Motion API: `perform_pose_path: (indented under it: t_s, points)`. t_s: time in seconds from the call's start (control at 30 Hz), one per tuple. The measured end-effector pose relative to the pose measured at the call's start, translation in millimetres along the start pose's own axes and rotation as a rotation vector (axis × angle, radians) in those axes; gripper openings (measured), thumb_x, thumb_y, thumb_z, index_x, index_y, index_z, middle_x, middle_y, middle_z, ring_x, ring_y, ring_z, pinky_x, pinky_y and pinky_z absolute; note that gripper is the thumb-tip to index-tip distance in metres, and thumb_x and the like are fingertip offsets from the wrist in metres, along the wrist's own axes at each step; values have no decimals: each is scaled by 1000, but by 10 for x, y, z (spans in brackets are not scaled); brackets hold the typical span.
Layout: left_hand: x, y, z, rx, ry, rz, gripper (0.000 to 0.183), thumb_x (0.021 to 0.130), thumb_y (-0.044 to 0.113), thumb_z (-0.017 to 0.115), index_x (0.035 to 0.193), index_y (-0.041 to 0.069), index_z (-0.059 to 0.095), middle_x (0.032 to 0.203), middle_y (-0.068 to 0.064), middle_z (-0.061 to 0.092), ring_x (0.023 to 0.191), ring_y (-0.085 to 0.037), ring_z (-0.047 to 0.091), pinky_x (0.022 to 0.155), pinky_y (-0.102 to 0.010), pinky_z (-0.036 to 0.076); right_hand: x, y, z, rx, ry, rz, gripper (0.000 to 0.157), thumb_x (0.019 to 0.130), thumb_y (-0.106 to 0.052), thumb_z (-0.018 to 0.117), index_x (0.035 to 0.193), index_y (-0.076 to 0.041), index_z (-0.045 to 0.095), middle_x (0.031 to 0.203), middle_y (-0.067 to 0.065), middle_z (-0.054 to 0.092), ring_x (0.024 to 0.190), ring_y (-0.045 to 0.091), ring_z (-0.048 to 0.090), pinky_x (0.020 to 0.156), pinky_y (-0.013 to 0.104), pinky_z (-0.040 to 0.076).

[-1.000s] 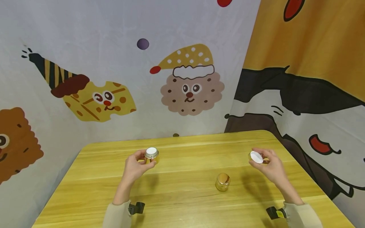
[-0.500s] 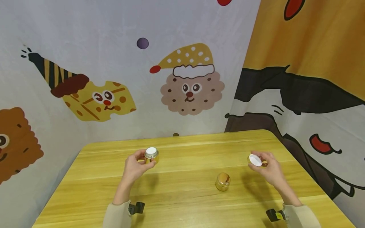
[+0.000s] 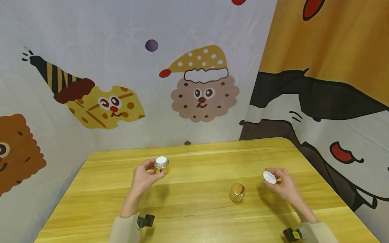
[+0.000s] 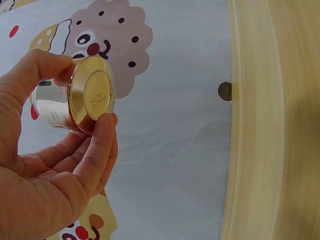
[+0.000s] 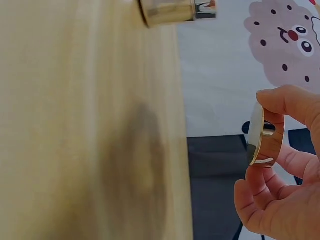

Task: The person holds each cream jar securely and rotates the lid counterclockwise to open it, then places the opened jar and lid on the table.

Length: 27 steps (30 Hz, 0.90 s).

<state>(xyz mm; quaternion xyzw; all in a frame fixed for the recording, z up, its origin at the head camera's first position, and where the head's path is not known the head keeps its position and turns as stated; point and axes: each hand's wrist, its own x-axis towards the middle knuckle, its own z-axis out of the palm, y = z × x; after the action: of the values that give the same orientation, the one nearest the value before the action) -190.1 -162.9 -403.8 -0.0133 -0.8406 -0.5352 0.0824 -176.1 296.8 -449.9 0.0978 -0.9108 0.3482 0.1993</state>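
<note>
My left hand (image 3: 144, 177) grips a small gold cream jar (image 3: 162, 165) above the table, its lid off and a white disc showing at the top. In the left wrist view, the jar's gold base (image 4: 97, 95) faces the camera with printed characters on it, thumb and fingers on opposite sides. Over the right part of the table, my right hand (image 3: 285, 185) pinches a gold lid (image 5: 270, 140) by its rim. The lid's white inner face (image 3: 269, 177) is turned up and leftward. Between the hands, a second gold jar (image 3: 237, 193) with a gold top stands on the table.
The wooden table (image 3: 188, 216) reaches back to a hanging cloth (image 3: 121, 27) printed with cartoon snacks. A second printed cloth (image 3: 343, 101) hangs along the right side. Each wrist wears a small black camera (image 3: 146, 221).
My right hand has lowered with the lid, coming nearer to me and slightly left. My left hand and its jar have stayed almost still, and the standing jar has not moved.
</note>
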Motion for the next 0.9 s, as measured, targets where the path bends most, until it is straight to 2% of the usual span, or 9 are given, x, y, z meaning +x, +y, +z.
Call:
perform_pose_path:
  t_s: [0.2, 0.57, 0.9]
  points:
    - [-1, 5, 6, 11, 1, 9, 42, 73, 5, 77, 112, -3, 62, 101, -14, 62, 94, -25, 55, 77, -27, 52, -81, 84, 85, -14, -25, -3, 42, 66, -1, 81, 105, 3, 66, 92, 14, 56, 73, 14, 48, 55, 21, 42]
    - [-16, 17, -10, 8, 5, 14, 41, 73, 5, 77, 111, -3, 62, 100, -14, 62, 92, -24, 55, 76, -26, 52, -170, 149, 154, -29, -112, 40, 42, 64, -2, 82, 101, 6, 64, 89, 15, 53, 72, 18, 49, 55, 22, 39]
    - [0, -8, 1, 12, 13, 24, 41, 73, 4, 77, 110, -3, 62, 98, -13, 62, 91, -24, 56, 75, -27, 52, -177, 162, 164, -100, -246, 152, 42, 64, -8, 83, 98, 3, 64, 88, 12, 56, 77, 20, 48, 62, 27, 39]
